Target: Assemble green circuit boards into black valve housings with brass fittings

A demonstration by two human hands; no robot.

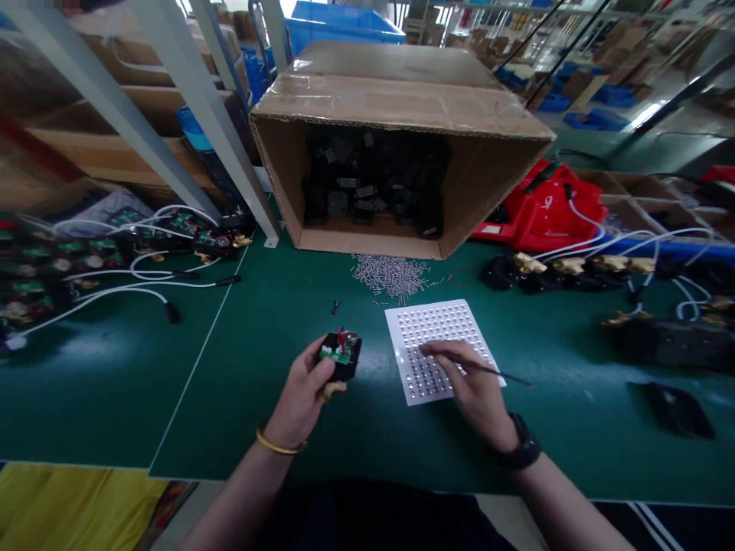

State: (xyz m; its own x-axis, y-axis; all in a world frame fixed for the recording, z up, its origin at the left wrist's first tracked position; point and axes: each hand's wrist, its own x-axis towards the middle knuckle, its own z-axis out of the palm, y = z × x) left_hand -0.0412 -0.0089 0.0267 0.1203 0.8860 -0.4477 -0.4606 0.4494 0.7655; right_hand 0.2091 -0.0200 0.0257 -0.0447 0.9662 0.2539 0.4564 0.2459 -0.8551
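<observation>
My left hand is closed around a small black housing with a green circuit board. Red wires stand up from the board, and a brass fitting sticks out below it. My right hand grips a thin dark tool, tweezers by its shape, whose tip is hidden at my fingers. That hand is over a white sheet covered in rows of small round shiny pieces. A few small black parts lie on the green table beyond the held housing.
A cardboard box with black housings inside lies on its side behind a pile of small screws. Wired assemblies crowd the left; brass-fitted units, a red bin and a black piece are right.
</observation>
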